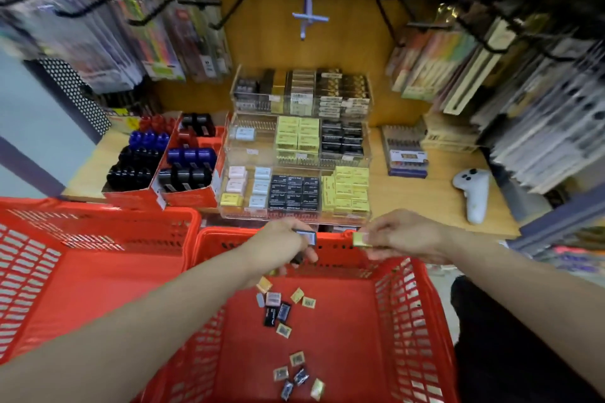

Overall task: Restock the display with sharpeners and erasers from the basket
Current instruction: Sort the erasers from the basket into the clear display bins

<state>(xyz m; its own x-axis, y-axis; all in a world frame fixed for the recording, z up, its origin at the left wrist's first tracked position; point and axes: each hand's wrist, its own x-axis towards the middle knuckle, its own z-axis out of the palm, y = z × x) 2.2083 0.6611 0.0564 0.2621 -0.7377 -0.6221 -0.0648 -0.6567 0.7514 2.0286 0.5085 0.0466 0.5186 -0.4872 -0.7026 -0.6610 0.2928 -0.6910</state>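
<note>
Left grip (pixel 281 244) pinching black eraser (pixel 307 236), right grip (pixel 404 239) pinching yellow eraser (pixel 360 239), above basket's far rim (pixel 330 234).

Over the red basket (pixel 415 321), the left hand (pixel 278 247) grips a dark eraser (pixel 307 236) and the right hand (pixel 404 237) pinches a yellow eraser (pixel 360 239), both just short of the clear display (pixel 294 154), loose erasers (pixel 278 307) scattered on the basket floor below.

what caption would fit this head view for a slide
Over a red basket of loose erasers, the left hand holds a black eraser and the right hand a yellow eraser, facing the acrylic display.
</note>
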